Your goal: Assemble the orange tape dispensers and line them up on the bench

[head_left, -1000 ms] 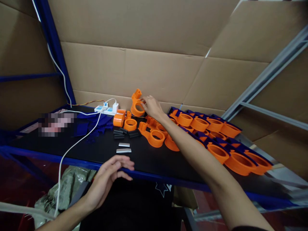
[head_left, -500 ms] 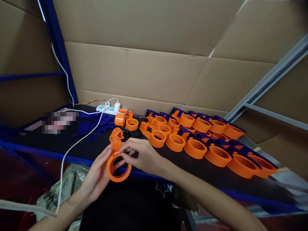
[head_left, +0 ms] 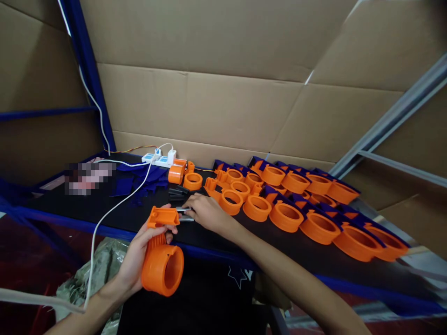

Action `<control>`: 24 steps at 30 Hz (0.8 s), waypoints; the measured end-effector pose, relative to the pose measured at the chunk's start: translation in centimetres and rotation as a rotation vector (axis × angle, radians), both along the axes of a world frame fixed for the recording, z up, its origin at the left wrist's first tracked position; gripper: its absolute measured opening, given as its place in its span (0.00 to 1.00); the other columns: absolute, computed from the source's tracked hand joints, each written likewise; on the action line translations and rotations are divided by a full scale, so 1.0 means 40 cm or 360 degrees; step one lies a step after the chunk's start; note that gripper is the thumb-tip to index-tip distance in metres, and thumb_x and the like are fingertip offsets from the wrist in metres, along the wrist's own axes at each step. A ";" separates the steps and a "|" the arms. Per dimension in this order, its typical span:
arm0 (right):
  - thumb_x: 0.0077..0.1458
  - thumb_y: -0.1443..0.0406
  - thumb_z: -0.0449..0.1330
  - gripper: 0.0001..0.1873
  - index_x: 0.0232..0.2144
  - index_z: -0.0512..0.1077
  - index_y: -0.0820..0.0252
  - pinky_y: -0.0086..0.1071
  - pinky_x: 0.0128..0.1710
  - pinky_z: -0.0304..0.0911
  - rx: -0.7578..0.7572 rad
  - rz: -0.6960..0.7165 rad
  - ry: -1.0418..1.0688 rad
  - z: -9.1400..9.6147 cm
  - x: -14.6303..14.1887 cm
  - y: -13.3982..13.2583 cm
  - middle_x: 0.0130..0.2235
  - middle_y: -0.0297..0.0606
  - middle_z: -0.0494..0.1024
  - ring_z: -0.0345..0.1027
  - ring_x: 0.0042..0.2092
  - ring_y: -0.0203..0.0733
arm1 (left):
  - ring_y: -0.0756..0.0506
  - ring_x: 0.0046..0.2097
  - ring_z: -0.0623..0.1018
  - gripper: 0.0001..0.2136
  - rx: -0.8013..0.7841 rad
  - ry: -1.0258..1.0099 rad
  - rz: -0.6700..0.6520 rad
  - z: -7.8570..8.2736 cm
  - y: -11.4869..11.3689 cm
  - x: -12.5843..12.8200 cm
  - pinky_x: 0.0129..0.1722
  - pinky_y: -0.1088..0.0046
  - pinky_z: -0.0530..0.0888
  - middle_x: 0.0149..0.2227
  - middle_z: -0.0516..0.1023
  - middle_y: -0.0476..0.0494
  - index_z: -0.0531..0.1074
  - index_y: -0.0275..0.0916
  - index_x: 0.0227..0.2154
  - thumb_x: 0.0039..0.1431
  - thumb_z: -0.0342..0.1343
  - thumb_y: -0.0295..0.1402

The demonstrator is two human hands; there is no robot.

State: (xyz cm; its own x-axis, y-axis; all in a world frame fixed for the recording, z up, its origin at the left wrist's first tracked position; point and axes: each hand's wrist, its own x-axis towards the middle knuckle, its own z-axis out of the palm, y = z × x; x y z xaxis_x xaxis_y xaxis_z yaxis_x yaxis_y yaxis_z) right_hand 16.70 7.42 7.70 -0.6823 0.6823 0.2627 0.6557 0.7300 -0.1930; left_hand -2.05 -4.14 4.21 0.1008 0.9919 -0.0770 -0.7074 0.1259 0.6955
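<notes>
My left hand [head_left: 134, 256] is closed round the neck of an orange plastic ring-shaped holder [head_left: 162, 270]. Its wide ring hangs low, with the opening turned to the right, and its channel-shaped end sticks up above my fingers. Over the front of the black table top, my right hand [head_left: 206, 211] has its fingers curled down on a slim silver metal tool [head_left: 185, 209]. Two pale metal lengths show beside the fingertips; its exact kind is hidden by the hand. Just behind lie some black pieces [head_left: 177, 193], close to my right fingers.
Rows of orange ring holders [head_left: 286, 216], many with dark blue parts, fill the table's right side. Dark blue flat pieces [head_left: 145, 177] lie at the left. A white power strip [head_left: 159, 160] stands at the back; its white cable [head_left: 115, 204] loops across the front left.
My right hand has left the orange holder and moved to the metal tool on the table. My left hand has tilted and lowered the holder, turning its ring sideways.
</notes>
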 end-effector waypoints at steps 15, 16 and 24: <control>0.65 0.65 0.58 0.08 0.41 0.77 0.59 0.31 0.39 0.66 0.0041 0.0128 0.0435 0.117 0.047 -0.162 0.40 0.39 0.79 0.72 0.38 0.38 | 0.49 0.35 0.71 0.17 -0.0082 0.0269 -0.0071 -0.010 -0.020 0.020 0.40 0.74 0.68 0.35 0.74 0.47 0.74 0.41 0.51 0.58 0.60 0.30; 0.65 0.66 0.58 0.07 0.41 0.77 0.60 0.32 0.40 0.66 0.0089 0.0121 0.0405 0.114 0.045 -0.168 0.40 0.40 0.79 0.72 0.40 0.39 | 0.49 0.36 0.70 0.17 -0.0051 0.0301 -0.0091 -0.008 -0.021 0.022 0.40 0.74 0.68 0.35 0.74 0.47 0.74 0.41 0.52 0.58 0.60 0.30; 0.66 0.67 0.57 0.08 0.40 0.77 0.60 0.34 0.41 0.66 0.0228 0.0094 0.0330 0.107 0.049 -0.173 0.39 0.40 0.79 0.72 0.41 0.40 | 0.49 0.36 0.69 0.18 0.0142 0.0428 -0.0198 -0.007 -0.016 0.025 0.42 0.72 0.67 0.34 0.71 0.48 0.74 0.41 0.51 0.57 0.62 0.28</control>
